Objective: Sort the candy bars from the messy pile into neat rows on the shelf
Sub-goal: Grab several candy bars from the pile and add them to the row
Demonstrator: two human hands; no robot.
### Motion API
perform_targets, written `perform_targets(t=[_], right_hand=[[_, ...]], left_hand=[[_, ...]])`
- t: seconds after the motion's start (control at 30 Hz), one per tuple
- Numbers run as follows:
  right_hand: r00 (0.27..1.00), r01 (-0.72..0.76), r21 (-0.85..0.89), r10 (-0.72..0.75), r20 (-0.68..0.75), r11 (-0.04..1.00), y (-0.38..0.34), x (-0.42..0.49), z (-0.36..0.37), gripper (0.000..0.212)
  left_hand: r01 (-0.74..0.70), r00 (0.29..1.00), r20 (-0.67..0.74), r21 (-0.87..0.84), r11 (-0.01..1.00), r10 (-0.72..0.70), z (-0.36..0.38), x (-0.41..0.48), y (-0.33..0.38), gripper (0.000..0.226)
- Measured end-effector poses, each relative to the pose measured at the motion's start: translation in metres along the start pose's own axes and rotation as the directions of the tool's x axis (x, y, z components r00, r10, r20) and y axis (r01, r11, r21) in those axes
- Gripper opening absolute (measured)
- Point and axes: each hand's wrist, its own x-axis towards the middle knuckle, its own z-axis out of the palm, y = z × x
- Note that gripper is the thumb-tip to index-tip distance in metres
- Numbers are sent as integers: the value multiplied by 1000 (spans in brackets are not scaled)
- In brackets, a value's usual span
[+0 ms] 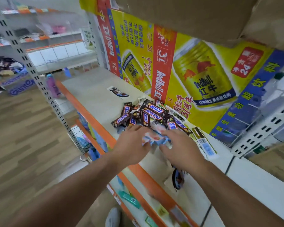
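Both hands meet over the shelf (92, 89) and share one candy bar (156, 138). Its wrapper is white and light blue with a reddish patch, crumpled and blurred, so no lettering can be read. Its long axis runs from hand to hand, one end at each. The left hand (131, 145) has its fingers curled over the left end. The right hand (180, 149) pinches the right end between thumb and bent fingers.

Just beyond the fingertips lies the pile (147, 115) of dark brown bars with blue and red lettering. They overlap and point every way, some along the shelf and some across it. Well past the pile, a single white bar (119, 92) with a dark swirl lies flat on its own. Just right of the right hand is a long packet (205, 145) showing a barcode, with its far end toward the pile. A dark wrapper (178, 177) lies under the right wrist. Behind the pile stands a yellow drink box (195, 71).
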Motion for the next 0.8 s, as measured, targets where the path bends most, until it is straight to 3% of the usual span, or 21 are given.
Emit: perform_targets(t=[0.3,0.47,0.8], right_hand=[[987,-157,-18,157,-32,987,-20,87,13,42],[969,-244,-75,245,4,967,-25,110,22,51],[892,-451,5,450,33,893,-29,122,36,37]], left_hand=[[-90,977,190,-19,996,91,-15,85,-49,43],[-151,954,249,-76,986,166,-15,111,-62,25],[-171,941,259,-198,965,219,-10,126,-77,9]])
